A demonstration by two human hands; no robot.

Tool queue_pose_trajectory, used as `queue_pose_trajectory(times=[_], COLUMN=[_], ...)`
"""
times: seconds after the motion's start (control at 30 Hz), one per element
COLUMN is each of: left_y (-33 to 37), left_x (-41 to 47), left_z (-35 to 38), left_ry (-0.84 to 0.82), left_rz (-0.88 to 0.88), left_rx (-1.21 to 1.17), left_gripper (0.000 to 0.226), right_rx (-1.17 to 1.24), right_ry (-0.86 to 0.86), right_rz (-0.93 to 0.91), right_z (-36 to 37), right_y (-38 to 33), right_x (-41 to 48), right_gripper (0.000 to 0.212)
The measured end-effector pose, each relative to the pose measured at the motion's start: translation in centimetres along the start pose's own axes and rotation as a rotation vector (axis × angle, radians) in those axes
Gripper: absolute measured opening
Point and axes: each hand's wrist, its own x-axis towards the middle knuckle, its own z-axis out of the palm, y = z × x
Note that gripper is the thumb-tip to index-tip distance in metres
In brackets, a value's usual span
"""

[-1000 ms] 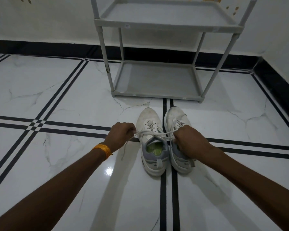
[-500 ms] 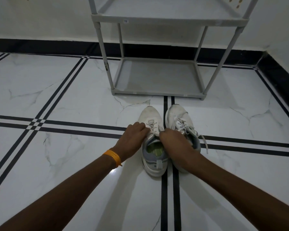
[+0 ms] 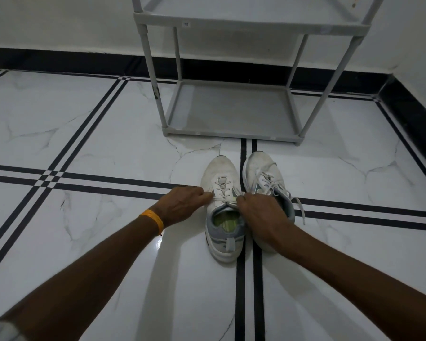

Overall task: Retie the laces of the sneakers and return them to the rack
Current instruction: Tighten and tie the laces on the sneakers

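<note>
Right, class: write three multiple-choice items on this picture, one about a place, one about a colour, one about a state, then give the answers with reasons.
1. Where do the sneakers stand?
A. on the rack's bottom shelf
B. on the floor before the rack
C. on the top shelf

2. What colour is the wristband?
A. orange
B. blue
C. green

3. How is the right sneaker's lace?
A. tied in a bow
B. removed
C. loose, trailing on the floor

Answers:
B: the left sneaker and right sneaker sit on the floor, short of the rack.
A: the wristband by the left hand is orange.
C: its lace hangs free, while both hands, the right hand included, pull the left sneaker's lace.
</note>
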Motion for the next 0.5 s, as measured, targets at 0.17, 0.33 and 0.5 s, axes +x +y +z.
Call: queue_pose_trajectory(times=[0.17, 0.33, 0.5], left_y=[-0.6, -3.2, -3.2], left_x=[-0.4, -3.0, -2.0], left_z=[-0.8, -1.4, -4.2], left_ry=[0.042, 0.003, 0.058], left_rz=[-0.057, -0.150, -0.325], left_rx=[-0.063, -0.079, -0.080], left_gripper=[0.033, 0.028, 0.028], right_rx=[0.091, 0.375, 0.848], right_ry=[0.038, 0.056, 0.206], right_rz=[0.020, 0.012, 0.263], right_z=[0.2, 0.7, -1.1], right_y=[-0.1, -2.1, 1.2], right_x=[1.2, 3.6, 0.6], right_gripper=[0.017, 0.013, 0.035])
